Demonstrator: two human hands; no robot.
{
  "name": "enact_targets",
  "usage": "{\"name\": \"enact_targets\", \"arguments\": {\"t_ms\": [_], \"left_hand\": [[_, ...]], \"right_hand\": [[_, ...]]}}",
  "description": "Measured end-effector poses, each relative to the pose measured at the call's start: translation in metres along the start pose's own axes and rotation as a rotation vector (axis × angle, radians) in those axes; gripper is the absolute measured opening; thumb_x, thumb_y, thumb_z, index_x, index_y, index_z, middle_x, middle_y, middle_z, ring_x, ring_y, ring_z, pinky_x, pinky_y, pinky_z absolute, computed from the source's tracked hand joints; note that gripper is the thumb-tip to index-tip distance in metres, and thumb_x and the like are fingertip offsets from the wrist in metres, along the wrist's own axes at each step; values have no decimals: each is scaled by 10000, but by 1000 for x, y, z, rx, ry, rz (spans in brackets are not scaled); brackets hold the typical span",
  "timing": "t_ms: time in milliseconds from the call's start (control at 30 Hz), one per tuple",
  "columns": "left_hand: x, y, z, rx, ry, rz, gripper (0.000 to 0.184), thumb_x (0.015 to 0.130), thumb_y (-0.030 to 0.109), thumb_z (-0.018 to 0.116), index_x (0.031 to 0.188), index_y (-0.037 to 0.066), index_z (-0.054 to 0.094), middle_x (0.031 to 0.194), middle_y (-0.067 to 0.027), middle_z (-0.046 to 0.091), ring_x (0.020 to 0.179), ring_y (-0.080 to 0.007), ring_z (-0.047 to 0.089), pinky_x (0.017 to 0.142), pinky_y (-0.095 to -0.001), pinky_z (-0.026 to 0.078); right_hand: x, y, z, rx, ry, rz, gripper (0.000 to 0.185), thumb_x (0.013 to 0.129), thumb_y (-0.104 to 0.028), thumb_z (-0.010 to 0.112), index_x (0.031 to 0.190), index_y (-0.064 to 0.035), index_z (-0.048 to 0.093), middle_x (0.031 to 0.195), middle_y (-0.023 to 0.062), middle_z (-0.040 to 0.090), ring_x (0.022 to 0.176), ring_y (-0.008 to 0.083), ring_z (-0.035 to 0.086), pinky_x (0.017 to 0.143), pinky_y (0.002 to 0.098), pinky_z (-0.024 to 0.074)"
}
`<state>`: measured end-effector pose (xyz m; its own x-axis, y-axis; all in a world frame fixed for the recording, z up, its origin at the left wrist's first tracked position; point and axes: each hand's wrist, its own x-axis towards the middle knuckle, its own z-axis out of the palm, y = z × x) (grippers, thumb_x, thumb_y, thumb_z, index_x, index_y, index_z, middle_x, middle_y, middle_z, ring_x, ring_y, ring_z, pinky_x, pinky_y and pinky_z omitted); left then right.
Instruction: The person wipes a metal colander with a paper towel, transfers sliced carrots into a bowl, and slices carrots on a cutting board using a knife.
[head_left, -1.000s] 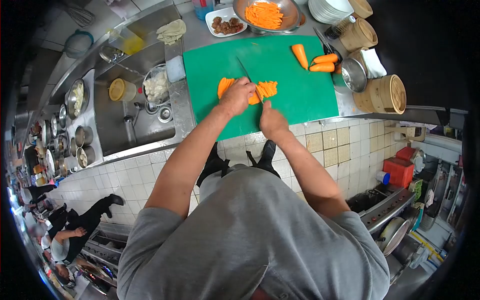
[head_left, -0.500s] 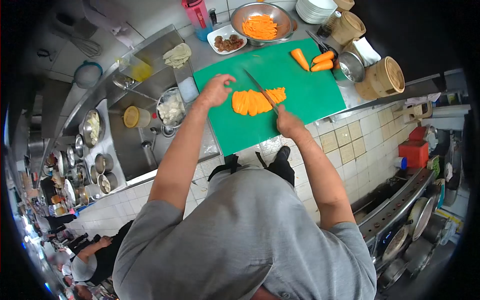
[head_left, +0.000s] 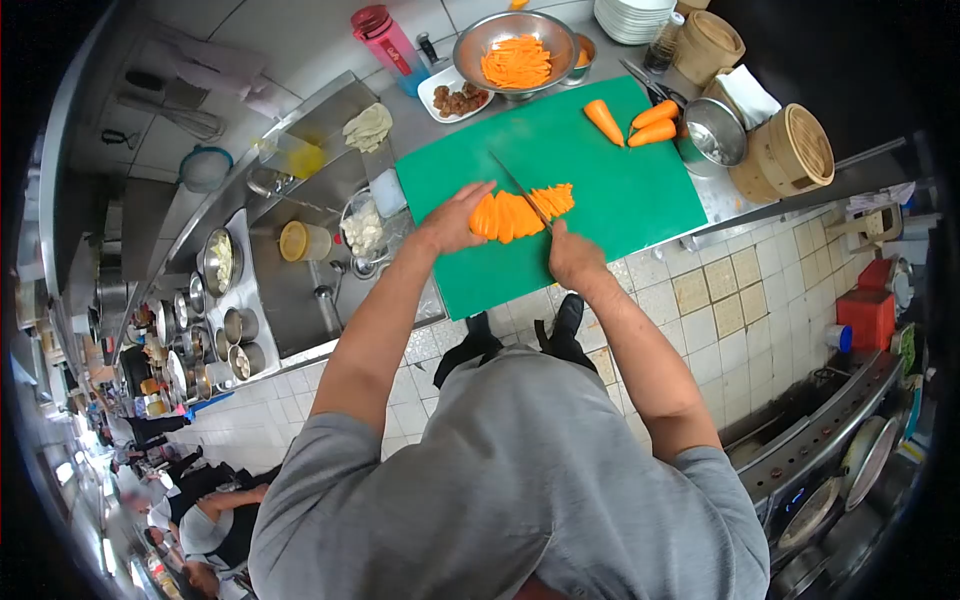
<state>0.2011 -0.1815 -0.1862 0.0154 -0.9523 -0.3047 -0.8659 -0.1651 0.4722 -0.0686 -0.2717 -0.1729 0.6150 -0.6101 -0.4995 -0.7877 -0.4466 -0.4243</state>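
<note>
A green cutting board (head_left: pixel 630 200) lies on the counter, with a row of overlapping carrot slices (head_left: pixel 506 218) on it. The right end of the row is cut into thin carrot strips (head_left: pixel 558 199). My right hand (head_left: pixel 577 256) is closed round the handle of a knife (head_left: pixel 517 186). Its blade points away from me and sits between the slices and the strips. At the left end of the row, my left hand (head_left: pixel 455 220) holds the carrot slices, its fingertips against them. Whole peeled carrots (head_left: pixel 604 122) rest at the board's far right.
Behind the board stand a metal colander (head_left: pixel 470 55) of carrot strips, a white dish (head_left: pixel 440 82) of brown pieces and a pink bottle (head_left: pixel 385 45). Bamboo steamers (head_left: pixel 785 155) and a metal pot (head_left: pixel 712 135) are right. A sink (head_left: pixel 300 330) is left. Other people appear lower left.
My left hand has come down from above the board onto the left end of the carrot slices. The knife remains in my right hand at the slices. The whole view has shifted slightly.
</note>
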Motion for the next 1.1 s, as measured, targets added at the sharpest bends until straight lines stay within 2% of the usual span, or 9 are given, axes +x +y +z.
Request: {"name": "enact_targets", "arguments": {"t_ms": [33,167,267,333,367,433,700,900,1100], "left_hand": [[2,0,0,-38,13,6,1140,745,228,908,1689,239,268,1669,-167,379,1508,-368,425,1225,-444,417],[-4,6,-2,-77,-1,-19,1141,753,245,915,1690,237,265,1656,-170,390,1489,-373,445,1218,-438,421],[-10,7,-4,-139,130,-25,1000,788,206,889,1644,229,372,1584,-171,459,1427,-377,506,1183,-434,457],[-9,4,-6,-137,159,-53,711,885,92,770,1541,209,521,1434,-160,570,1320,-365,585,1106,-439,503],[-7,5,-8,-147,161,-52,711,885,92,770,1541,209,521,1434,-160,570,1320,-365,585,1106,-439,503],[3,13,-11,-104,28,126,484,926,-11,676,1381,149,639,1280,-158,621,1258,-366,613,1050,-452,517],[36,4,3,-62,-126,221,411,918,-34,657,1296,129,653,1230,-147,669,1193,-377,644,993,-471,535],[41,2,3,-45,-140,249,443,883,-53,682,1286,127,648,1196,-153,681,1144,-384,669,970,-471,550],[38,7,-1,-81,-145,242,479,848,-71,704,1282,122,646,1172,-151,688,1139,-377,674,966,-466,552]], "right_hand": [[0,1,-1,0,7,5,273,998,-85,446,1252,6,487,1139,307,726,1086,487,707,934,565,560],[-5,-1,3,11,54,12,237,995,-89,446,1216,-8,476,1122,304,730,1079,470,716,920,561,566],[-10,-4,3,-25,81,14,226,993,-88,447,1205,-14,472,1091,295,739,1054,464,726,904,555,573],[-10,-7,2,-66,75,18,224,994,-88,445,1204,-16,472,1072,288,745,1038,462,731,894,551,577],[-9,-10,2,-82,66,36,214,998,-89,441,1198,-21,473,1060,281,749,1024,461,735,883,550,580],[-8,-15,5,-108,50,54,204,1003,-89,436,1193,-25,473,1047,273,753,1010,460,740,873,548,583],[-4,-15,11,-97,36,90,218,1016,-94,448,1218,-17,471,1082,285,744,1026,472,729,871,559,583],[-26,-45,-38,-194,-105,120,234,1015,-91,462,1227,6,478,1124,299,731,1085,482,712,922,561,574],[-17,-29,11,-165,-26,172,272,1036,-100,423,1267,32,477,1155,295,733,1104,475,713,937,550,574]]}}
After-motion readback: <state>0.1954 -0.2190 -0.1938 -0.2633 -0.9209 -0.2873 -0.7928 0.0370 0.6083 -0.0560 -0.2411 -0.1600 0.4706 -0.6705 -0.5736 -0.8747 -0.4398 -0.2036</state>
